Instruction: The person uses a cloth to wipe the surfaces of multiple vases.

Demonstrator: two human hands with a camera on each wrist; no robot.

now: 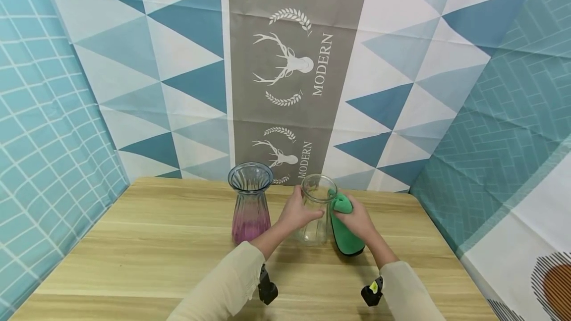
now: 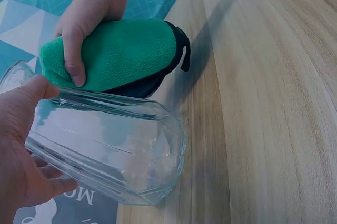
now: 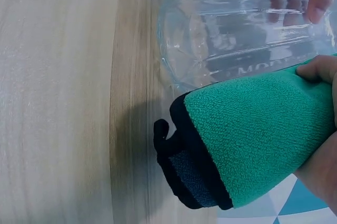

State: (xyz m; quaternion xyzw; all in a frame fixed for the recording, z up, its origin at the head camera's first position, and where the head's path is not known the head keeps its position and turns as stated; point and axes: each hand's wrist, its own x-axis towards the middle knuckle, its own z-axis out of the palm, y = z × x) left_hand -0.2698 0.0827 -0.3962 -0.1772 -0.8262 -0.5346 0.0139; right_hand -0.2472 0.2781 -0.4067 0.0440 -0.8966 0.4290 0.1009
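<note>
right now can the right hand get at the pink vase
Probably not directly: the right hand grips the green cloth, with the clear vase and left hand between it and the pink vase.

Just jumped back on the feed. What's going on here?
A person's left hand grips a clear glass vase near its top, holding it upright at the wooden table. The right hand holds a folded green cloth close beside the vase; whether cloth and glass touch is hard to tell. A second vase, bluish at the rim and pink toward the base, stands to the left, with neither hand on it.
</note>
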